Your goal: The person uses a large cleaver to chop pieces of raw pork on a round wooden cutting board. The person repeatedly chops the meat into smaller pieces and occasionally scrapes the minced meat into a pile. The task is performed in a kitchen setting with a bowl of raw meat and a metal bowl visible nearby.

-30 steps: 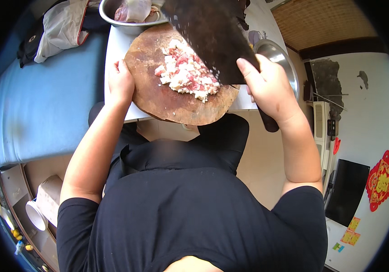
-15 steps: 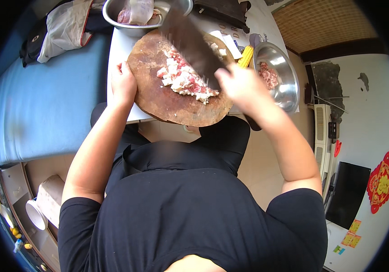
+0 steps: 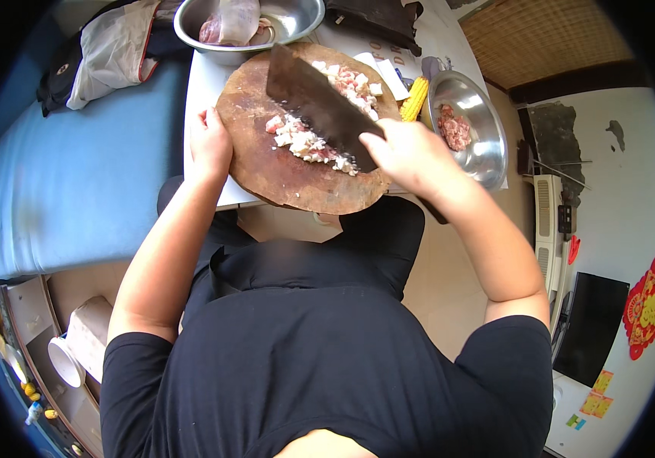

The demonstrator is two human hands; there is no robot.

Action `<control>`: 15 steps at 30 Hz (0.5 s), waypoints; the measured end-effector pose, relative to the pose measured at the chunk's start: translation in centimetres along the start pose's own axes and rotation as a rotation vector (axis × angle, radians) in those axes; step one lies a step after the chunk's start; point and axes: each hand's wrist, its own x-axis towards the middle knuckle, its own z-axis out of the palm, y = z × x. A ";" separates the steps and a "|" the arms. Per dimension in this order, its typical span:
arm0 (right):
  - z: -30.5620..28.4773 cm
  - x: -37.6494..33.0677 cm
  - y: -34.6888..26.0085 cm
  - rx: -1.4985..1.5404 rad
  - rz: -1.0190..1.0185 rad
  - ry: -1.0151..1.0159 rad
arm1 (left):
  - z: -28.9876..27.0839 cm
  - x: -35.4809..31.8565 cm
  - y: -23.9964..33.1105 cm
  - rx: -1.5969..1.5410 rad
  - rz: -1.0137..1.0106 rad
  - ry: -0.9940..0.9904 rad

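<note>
A round wooden chopping board (image 3: 255, 160) lies at the near edge of the white table. My left hand (image 3: 209, 145) grips its left rim. In my right hand (image 3: 413, 156) is the handle of a dark, broad cleaver (image 3: 316, 103), its end jutting out below my wrist. The blade lies slantwise across the board, amid the chopped meat. Pink and white meat bits (image 3: 300, 141) show on the near side of the blade, and more chopped meat (image 3: 355, 85) shows beyond it. Part of the meat is hidden behind the blade.
Right of the board stands a steel bowl (image 3: 487, 133) with minced meat (image 3: 454, 128). A corn cob (image 3: 415, 99) lies between them. Behind the board, another steel bowl (image 3: 308, 17) holds larger meat pieces. A dark bag (image 3: 373, 19) lies at the back; a blue couch (image 3: 83, 175) is to the left.
The blurred cleaver has come down into the meat, which now shows on both sides of the blade. My left hand keeps its hold on the board's rim.
</note>
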 end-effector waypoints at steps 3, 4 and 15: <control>-1.7 -0.9 -0.2 0.094 -0.207 0.278 | -0.5 -0.5 0.8 -0.075 -0.017 -0.051; -2.2 -1.1 -0.4 0.155 -0.179 0.259 | -0.4 -0.6 0.9 -0.055 -0.011 -0.026; -2.9 -0.9 -1.3 0.052 -0.151 0.154 | -0.5 0.9 -1.9 -0.039 0.057 0.038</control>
